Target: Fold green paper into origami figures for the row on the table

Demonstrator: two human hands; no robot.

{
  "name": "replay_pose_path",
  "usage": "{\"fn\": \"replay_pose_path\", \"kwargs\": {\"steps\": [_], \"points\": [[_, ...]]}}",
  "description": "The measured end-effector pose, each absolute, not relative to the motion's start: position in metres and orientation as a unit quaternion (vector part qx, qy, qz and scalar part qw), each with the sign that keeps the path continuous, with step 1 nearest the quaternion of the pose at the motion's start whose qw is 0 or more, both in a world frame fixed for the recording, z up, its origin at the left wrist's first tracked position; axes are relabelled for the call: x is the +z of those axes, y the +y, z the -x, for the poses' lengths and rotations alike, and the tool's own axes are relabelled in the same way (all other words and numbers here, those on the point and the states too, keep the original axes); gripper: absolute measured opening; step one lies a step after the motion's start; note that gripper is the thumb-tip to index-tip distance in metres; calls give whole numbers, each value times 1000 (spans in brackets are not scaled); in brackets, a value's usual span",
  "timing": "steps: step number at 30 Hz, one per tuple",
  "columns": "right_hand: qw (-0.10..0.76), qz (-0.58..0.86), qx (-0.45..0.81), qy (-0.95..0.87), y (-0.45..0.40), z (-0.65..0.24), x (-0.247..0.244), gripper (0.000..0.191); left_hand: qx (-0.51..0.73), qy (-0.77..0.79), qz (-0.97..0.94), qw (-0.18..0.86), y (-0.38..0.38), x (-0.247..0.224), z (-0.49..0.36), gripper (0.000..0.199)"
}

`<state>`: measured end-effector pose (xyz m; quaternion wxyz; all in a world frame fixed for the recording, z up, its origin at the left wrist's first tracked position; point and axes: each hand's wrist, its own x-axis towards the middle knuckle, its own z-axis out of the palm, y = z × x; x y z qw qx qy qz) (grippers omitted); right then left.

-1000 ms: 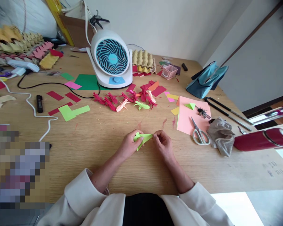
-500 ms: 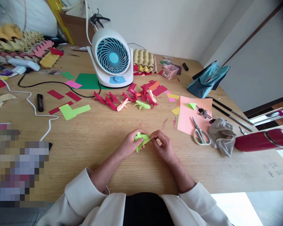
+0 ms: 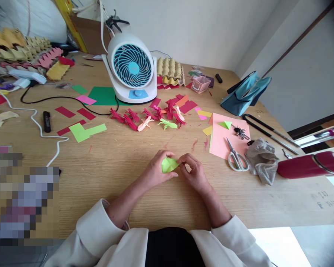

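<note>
A folded light green paper [image 3: 168, 165] is held between my two hands above the wooden table. My left hand [image 3: 159, 170] is round its left side, the thumb lifted off along the lower edge and the fingers behind the paper. With thumb and forefinger, my right hand [image 3: 192, 170] pinches its right tip. Beyond the hands lie several folded red paper figures [image 3: 130, 121], a pale peach one [image 3: 145, 124] and a light green one [image 3: 167, 124]. To the left is a cut light green sheet [image 3: 82, 132].
A white fan [image 3: 133, 68] stands at the back. At the right are pink sheets [image 3: 218, 142], scissors [image 3: 236, 157], a grey cloth [image 3: 263, 161], a red bottle [image 3: 308, 165] and a blue bag [image 3: 241, 96]. A black marker [image 3: 47, 121] and white cable [image 3: 36, 122] lie left.
My left hand's thumb has come off the paper's face and its fingers have spread. The green paper has turned and shows a wider face. My right hand has barely moved.
</note>
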<state>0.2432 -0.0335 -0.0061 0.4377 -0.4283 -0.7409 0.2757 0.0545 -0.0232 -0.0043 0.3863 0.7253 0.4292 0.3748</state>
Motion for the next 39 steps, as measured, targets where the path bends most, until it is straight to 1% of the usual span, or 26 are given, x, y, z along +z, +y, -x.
{"fn": "replay_pose_path", "kwargs": {"steps": [2,7,13,19,22,26,28,33,39], "points": [[436,431,278,-740,-34,-243,-6,18,360,424,-763,328,-23,-8,-55,56],[427,425,282,-747,-35,-243,-6,20,343,426,-800,246,-24,-12,-56,38],[426,419,289,-748,-34,-243,-7,21,324,399,-827,229,-23,-7,-53,16],[422,419,301,-745,-35,-244,-5,19,304,406,-843,178,-22,-3,-51,15],[426,446,344,-708,-34,-246,-7,17,300,409,-849,148,-22,-2,-50,14],[423,473,384,-670,-33,-250,-8,19,287,401,-863,108,-21,-1,-49,16],[413,481,375,-677,-32,-251,-7,19,277,396,-871,90,-21,0,-48,16],[386,483,315,-720,-31,-248,-5,12,252,380,-889,50,-21,0,-47,11],[352,490,299,-739,-31,-247,-10,14,240,364,-900,15,-19,-1,-48,9]]}}
